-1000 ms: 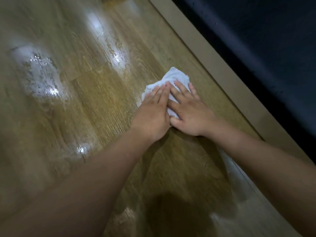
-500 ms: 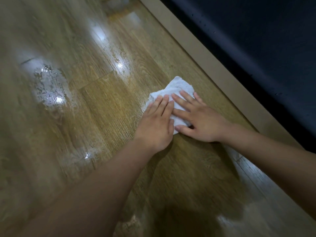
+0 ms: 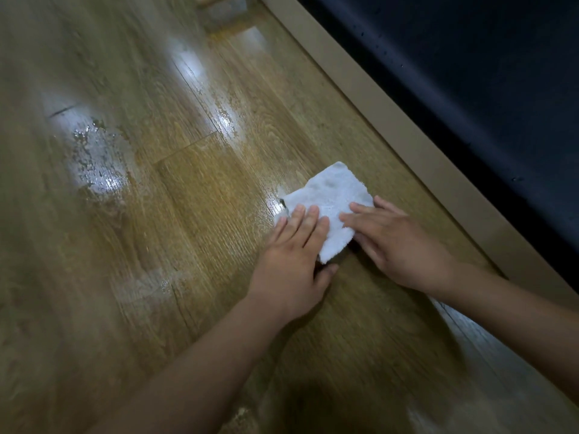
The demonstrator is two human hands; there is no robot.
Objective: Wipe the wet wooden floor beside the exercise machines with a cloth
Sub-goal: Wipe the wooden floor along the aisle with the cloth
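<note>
The wooden floor [image 3: 203, 198] lay wet at nine o'clock from the cloth [image 3: 332, 195], pale skirting [image 3: 407, 145] at two o'clock. The left hand [image 3: 291, 264] and right hand [image 3: 404, 245] pressed it, fingers straight.

Reaching forward with both arms [image 3: 203, 355], pressing left hand [image 3: 291, 264] and right hand [image 3: 401, 245] palm-down side by side, fingers straight and together, left thumb spreading sideways.
</note>
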